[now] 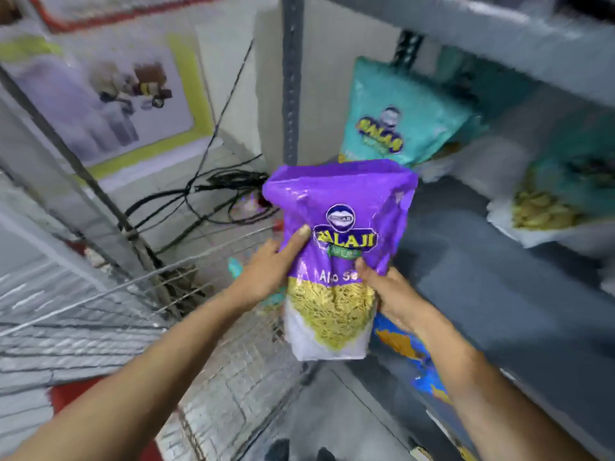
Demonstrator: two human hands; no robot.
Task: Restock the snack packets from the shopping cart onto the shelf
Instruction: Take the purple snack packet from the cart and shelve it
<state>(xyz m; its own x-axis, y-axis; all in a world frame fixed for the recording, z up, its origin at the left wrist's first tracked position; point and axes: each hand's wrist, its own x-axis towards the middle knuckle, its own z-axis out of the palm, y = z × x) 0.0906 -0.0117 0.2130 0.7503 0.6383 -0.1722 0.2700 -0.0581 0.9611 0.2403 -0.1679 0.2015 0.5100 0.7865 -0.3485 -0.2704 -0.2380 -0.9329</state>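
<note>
A purple snack packet with yellow sev showing through its clear lower part is held upright between both hands, above the gap between cart and shelf. My left hand grips its left side, thumb across the front. My right hand grips its right lower edge. The wire shopping cart is below and to the left. The grey shelf lies to the right, with a teal packet standing at its back and another teal packet lying further right.
A blue and orange packet sits under my right forearm at the shelf's front edge. A grey slotted upright post marks the shelf's left corner. Black cables lie on the floor behind the cart. An upper shelf board overhangs.
</note>
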